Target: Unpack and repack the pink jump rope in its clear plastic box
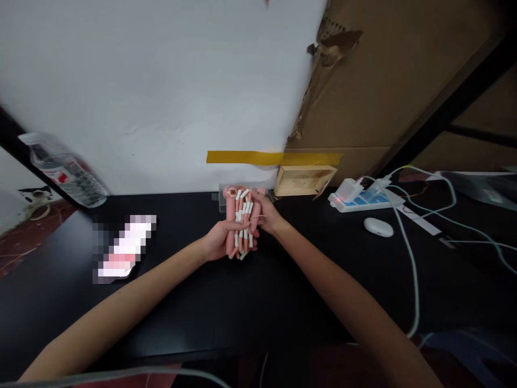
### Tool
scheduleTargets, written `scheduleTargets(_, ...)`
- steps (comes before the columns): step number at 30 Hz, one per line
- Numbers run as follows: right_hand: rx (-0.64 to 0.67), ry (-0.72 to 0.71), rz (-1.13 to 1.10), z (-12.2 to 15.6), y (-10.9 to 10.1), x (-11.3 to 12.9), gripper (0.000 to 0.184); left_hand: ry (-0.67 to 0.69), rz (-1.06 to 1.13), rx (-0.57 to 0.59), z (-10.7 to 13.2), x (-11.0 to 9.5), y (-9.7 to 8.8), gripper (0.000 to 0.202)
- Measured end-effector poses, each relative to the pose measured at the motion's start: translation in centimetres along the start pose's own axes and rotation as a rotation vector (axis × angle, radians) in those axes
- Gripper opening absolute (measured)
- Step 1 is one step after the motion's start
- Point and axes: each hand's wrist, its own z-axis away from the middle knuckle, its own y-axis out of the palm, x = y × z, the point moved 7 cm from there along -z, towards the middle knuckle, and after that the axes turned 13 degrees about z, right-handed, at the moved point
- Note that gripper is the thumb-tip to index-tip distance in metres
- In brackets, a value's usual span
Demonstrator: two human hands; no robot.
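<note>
Behind everything, a white backing (161, 97) filled the upper left and centre of the frame, while a black tabletop (202, 312) spread across the lower half. Brown torn cardboard (388, 91) took up the upper right. At the far left a clear bottle (68, 172) appeared slanted, perhaps only from the lens. Yellow tape (250, 157) crossed from the backing onto the cardboard near the centre, probably to hold the seam. A power strip (347, 206) lay right of centre, presumably there so its cables could reach the tabletop. A blurred, phone-like object (127, 248) lay centre left, and a shallow wooden box (294, 191) sat behind, just right of centre.

Mid-frame, a bundle of pink and white beads (244, 226) with a thick pink handle (230, 210) was grasped between both hands. The left hand (218, 240) clasped its left side, thumb across the front; the right hand (266, 213) gripped its right side, likely because loose strands would spill otherwise. Partly hidden behind was a clear plastic box (222, 202). Smallest, a white earbud case (378, 227) rested at right.
</note>
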Motion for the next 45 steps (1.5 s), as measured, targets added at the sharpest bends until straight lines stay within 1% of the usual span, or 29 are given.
scheduleTargets(2, -0.187, -0.151, 0.043, 0.6, -1.8, 1.8, 0.051, 0.118, -0.264, -0.117, 0.0, -1.5, -0.5, 0.028)
scheduleTargets(3, -0.257, -0.222, 0.076, 1.3, -2.7, 2.6, 0.05, 0.181, -0.426, -0.166, 0.2, -2.3, -0.6, 0.028)
scheduleTargets(5, -0.322, -0.301, 0.198, 2.9, -4.2, 3.6, 0.049, 0.331, -0.807, -0.223, 0.6, -3.6, -0.2, 0.029)
scheduleTargets(7, -0.348, -0.353, 0.347, 4.7, -5.5, 4.0, 0.051, 0.475, -1.188, -0.252, 1.1, -4.3, 0.6, 0.036)
scheduleTargets(9, -0.355, -0.369, 0.485, 6.3, -6.5, 3.7, 0.049, 0.536, -1.471, -0.285, 1.3, -4.0, 1.0, 0.044)
scheduleTargets(12, -0.325, -0.394, 0.744, 7.6, -7.0, 3.0, 0.048, 0.506, -1.709, -0.326, 1.0, -2.9, 1.0, 0.047)
scheduleTargets(14, -0.267, -0.447, 0.961, 7.9, -6.4, 2.9, 0.045, 0.507, -1.794, -0.329, 0.8, -2.4, 1.0, 0.049)
scheduleTargets(17, -0.153, -0.521, 1.191, 8.1, -5.0, 3.0, 0.043, 0.509, -1.841, -0.297, 0.6, -2.1, 0.9, 0.053)
scheduleTargets(20, -0.066, -0.525, 1.264, 8.3, -4.2, 3.0, 0.045, 0.499, -1.852, -0.27, 0.5, -1.9, 0.6, 0.06)
scheduleTargets(23, -0.025, -0.482, 1.308, 8.3, -4.1, 2.6, 0.049, 0.508, -1.851, -0.254, 0.5, -1.7, 0.6, 0.066)
scheduleTargets(26, 0.04, -0.434, 1.355, 8.2, -4.1, 1.8, 0.052, 0.52, -1.83, -0.231, 0.7, -1.6, 0.9, 0.075)
scheduleTargets(28, 0.091, -0.405, 1.378, 8.1, -4.1, 1.0, 0.054, 0.524, -1.825, -0.215, 1.0, -1.7, 1.0, 0.075)
scheduleTargets(30, 0.137, -0.364, 1.39, 8.0, -4.0, 0.3, 0.06, 0.524, -1.836, -0.245, 1.6, -1.9, 0.7, 0.071)
scheduleTargets(32, 0.175, -0.319, 1.389, 7.9, -3.9, -0.3, 0.067, 0.521, -1.845, -0.306, 2.1, -2.2, 0.1, 0.065)
scheduleTargets(34, 0.197, -0.3, 1.377, 8.0, -3.6, -0.6, 0.07, 0.527, -1.827, -0.319, 2.5, -2.1, -0.4, 0.06)
scheduleTargets(38, 0.219, -0.328, 1.36, 8.2, -3.0, -0.6, 0.073, 0.569, -1.748, -0.26, 2.5, -1.4, -0.8, 0.054)
scheduleTargets(41, 0.234, -0.328, 1.392, 8.4, -2.6, -0.6, 0.078, 0.6, -1.693, -0.299, 2.2, -1.2, -0.9, 0.054)
scheduleTargets(43, 0.219, -0.319, 1.433, 8.5, -2.4, -0.6, 0.079, 0.614, -1.659, -0.334, 2.0, -1.1, -0.9, 0.054)
scheduleTargets(45, 0.196, -0.316, 1.469, 8.6, -2.2, -0.4, 0.077, 0.623, -1.619, -0.344, 1.9, -1.1, -0.8, 0.055)
